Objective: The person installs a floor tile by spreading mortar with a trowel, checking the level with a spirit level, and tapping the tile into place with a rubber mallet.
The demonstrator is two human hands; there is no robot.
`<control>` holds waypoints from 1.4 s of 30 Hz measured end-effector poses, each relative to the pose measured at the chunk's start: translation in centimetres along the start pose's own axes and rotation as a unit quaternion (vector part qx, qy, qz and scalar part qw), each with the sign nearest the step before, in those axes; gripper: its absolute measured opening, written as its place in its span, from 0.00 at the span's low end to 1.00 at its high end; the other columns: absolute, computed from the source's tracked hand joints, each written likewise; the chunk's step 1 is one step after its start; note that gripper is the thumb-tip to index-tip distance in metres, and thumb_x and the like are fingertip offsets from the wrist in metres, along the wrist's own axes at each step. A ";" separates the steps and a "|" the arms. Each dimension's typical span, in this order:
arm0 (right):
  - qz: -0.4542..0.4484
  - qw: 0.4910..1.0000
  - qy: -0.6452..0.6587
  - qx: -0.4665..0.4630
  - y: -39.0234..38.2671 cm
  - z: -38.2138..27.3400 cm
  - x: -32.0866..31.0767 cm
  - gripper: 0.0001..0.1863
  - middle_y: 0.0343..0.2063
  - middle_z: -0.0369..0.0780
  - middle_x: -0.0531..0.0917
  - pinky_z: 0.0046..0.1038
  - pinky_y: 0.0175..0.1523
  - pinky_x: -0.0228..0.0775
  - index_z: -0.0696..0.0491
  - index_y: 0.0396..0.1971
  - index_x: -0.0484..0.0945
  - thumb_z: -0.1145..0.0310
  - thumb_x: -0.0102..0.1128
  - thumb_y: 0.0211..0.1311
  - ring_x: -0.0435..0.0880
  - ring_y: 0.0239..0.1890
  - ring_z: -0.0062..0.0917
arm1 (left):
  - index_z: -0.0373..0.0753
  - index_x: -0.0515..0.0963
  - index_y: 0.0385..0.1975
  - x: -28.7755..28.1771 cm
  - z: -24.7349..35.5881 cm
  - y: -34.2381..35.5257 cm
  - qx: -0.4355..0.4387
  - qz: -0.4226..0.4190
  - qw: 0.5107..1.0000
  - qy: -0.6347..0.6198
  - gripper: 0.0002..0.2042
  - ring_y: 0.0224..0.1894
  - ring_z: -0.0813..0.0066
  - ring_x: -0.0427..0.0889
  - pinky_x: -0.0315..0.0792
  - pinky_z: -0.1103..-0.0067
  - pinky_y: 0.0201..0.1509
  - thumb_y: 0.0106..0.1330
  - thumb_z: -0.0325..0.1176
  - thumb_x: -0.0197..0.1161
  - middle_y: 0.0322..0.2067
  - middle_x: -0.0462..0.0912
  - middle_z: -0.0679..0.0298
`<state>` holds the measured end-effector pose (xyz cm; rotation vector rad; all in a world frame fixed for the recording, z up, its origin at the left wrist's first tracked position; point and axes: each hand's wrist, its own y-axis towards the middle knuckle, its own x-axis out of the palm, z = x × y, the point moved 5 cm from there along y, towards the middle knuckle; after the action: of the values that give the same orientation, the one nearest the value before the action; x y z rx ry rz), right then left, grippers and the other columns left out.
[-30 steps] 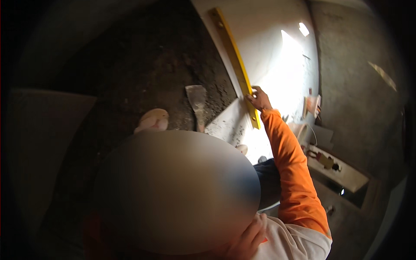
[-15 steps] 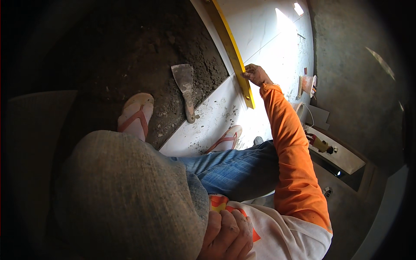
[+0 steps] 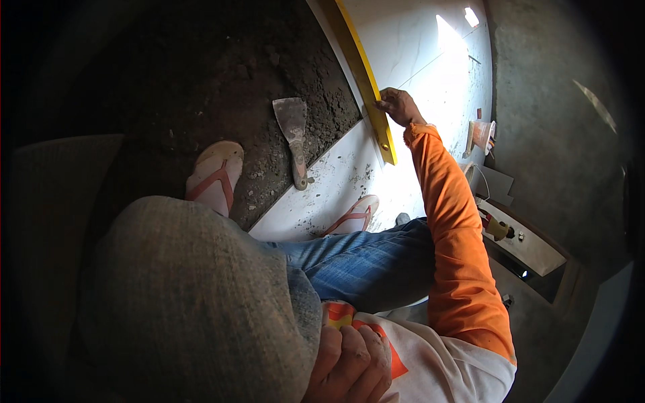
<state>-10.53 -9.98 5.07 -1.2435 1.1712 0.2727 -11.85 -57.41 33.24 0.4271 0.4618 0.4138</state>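
While the yellow level (image 3: 363, 64) is being held along the edge of the white tiles (image 3: 396, 40), its near end is being directed toward the right sandal (image 3: 361, 211) and its far end is being cut off by the top of the view. The grip of the right hand (image 3: 400, 106) is being clamped on the level, the fingertips being pressed to its edge fairly close to the near end. The left hand (image 3: 354, 361) is being rested against the shirt (image 3: 433, 356) with curled fingers; whether anything is being held in it cannot be told.

A light, even hold is probably being called for, since the far end may be being raised if weight is being put on the near one only. Grit (image 3: 366, 172) is being seen on the tiles nearby, so full contact is best being ensured by a wiped surface. Any bubble is best being read squarely, though none is being shown clearly. The scraper (image 3: 293, 138) is being supported mostly by the dark bed (image 3: 329, 87), its handle end being set by the tile edge, well apart from the level.
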 end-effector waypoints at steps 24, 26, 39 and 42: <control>0.098 0.991 -0.060 -0.069 1.7 -6.0 -1.9 0.15 0.35 0.48 0.85 0.36 0.47 0.75 0.57 0.38 0.80 0.61 0.65 0.58 0.84 0.39 0.42 | 0.31 0.79 0.40 -7.5 -13.2 -1.8 -0.048 -0.013 0.999 0.009 0.17 0.40 0.63 0.78 0.71 0.68 0.47 0.65 0.41 0.60 0.36 0.80 0.54; 0.103 0.991 -0.040 -0.080 1.6 -6.2 -2.0 0.14 0.35 0.48 0.84 0.36 0.47 0.75 0.57 0.38 0.80 0.62 0.65 0.58 0.84 0.40 0.42 | 0.31 0.79 0.40 -7.6 -13.3 -1.8 -0.047 -0.012 0.999 0.009 0.17 0.41 0.63 0.78 0.71 0.68 0.47 0.65 0.41 0.60 0.36 0.80 0.54; 0.132 0.984 -0.064 -0.098 1.8 -6.7 -2.2 0.15 0.36 0.49 0.83 0.37 0.47 0.75 0.57 0.39 0.80 0.62 0.65 0.59 0.83 0.40 0.43 | 0.30 0.79 0.40 -6.8 -10.3 -1.7 -0.041 -0.004 0.999 0.003 0.17 0.42 0.61 0.79 0.71 0.68 0.48 0.65 0.41 0.60 0.37 0.80 0.52; 0.141 0.984 -0.060 -0.090 1.7 -6.6 -2.3 0.19 0.37 0.49 0.83 0.37 0.48 0.75 0.57 0.43 0.78 0.59 0.66 0.59 0.83 0.41 0.42 | 0.30 0.79 0.40 -6.2 -8.8 -1.6 -0.038 0.000 0.999 0.009 0.17 0.42 0.61 0.79 0.71 0.68 0.48 0.65 0.41 0.60 0.37 0.80 0.52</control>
<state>-16.32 -13.89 6.79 -1.1964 1.2367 0.6680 -20.84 -59.06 27.39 0.3503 0.4611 0.4349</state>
